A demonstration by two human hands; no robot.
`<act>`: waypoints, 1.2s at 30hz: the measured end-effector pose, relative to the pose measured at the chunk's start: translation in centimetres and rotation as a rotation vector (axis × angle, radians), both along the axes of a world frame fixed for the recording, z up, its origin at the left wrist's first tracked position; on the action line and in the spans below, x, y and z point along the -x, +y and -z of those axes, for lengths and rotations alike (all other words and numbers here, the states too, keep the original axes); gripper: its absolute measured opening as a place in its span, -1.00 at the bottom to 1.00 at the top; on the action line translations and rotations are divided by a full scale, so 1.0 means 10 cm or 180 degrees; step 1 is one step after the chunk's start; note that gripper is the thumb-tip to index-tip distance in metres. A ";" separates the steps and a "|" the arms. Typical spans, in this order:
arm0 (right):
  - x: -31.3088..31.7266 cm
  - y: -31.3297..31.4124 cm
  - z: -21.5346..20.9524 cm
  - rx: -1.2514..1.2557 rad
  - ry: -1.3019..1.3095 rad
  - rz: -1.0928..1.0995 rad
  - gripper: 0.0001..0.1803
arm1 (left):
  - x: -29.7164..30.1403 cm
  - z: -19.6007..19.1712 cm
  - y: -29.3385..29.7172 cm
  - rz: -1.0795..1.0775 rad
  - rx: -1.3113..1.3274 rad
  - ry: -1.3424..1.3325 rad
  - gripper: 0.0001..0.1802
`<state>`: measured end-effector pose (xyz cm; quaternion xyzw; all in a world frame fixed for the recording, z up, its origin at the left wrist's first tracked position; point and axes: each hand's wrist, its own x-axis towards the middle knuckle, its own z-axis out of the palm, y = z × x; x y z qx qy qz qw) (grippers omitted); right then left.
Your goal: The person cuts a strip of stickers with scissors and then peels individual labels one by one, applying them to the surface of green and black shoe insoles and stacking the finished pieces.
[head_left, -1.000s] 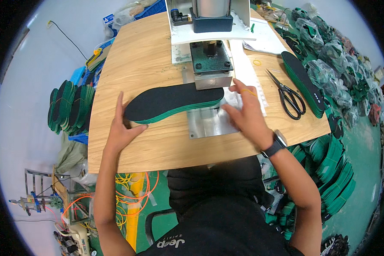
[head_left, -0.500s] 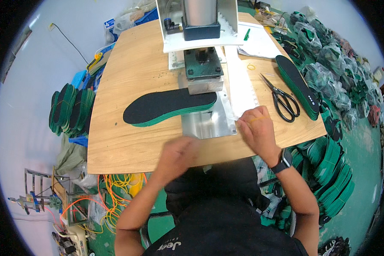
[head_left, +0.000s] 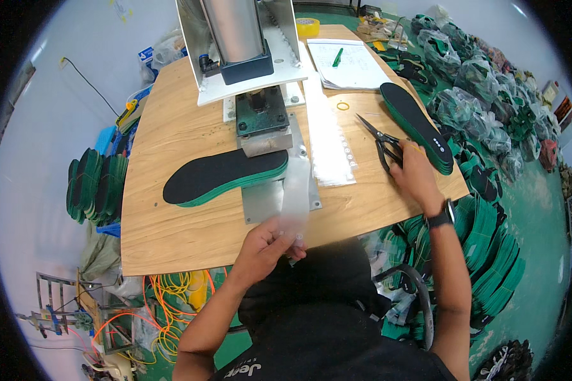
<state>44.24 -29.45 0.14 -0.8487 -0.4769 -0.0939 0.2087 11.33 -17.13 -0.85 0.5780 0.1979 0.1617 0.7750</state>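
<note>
My left hand [head_left: 260, 249] pinches the lower end of a translucent plastic strip [head_left: 295, 197] at the table's near edge. The strip runs up across the metal plate [head_left: 257, 206]. At the right, my right hand [head_left: 418, 174] has its fingers closed about the handles of the black scissors [head_left: 379, 136], which lie with blades pointing away to the left. A thin yellow band shows on that hand's fingers. A stack of black and green insoles [head_left: 219, 174] lies on the plate, its right end under the press block [head_left: 267, 143].
The press [head_left: 248, 70] stands at the table's far middle. Right of it lie white strip sheets [head_left: 329, 146], a notepad [head_left: 356, 73] with a green pen [head_left: 338, 58], a rubber band [head_left: 342, 106] and more insoles [head_left: 416, 124]. Insole bundles [head_left: 489, 241] fill the floor at right.
My left hand now holds a translucent strip drawn off to the left. My right hand has moved right, from the white strips to the scissors. The view has shifted.
</note>
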 end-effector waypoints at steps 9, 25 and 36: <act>0.52 -0.31 -0.22 -0.1560 0.3207 -0.0636 -0.35 | 0.25 0.03 0.11 -0.0315 0.0060 -0.0035 -0.76; 1.51 -0.74 0.04 0.0915 0.5375 -0.2290 0.23 | 0.27 -0.11 0.04 -0.0322 -0.0165 0.0458 -0.88; 1.66 -0.76 0.09 0.0672 0.5986 -0.1848 -0.15 | 0.22 -0.22 -0.04 -0.0076 -0.0179 0.0902 -0.84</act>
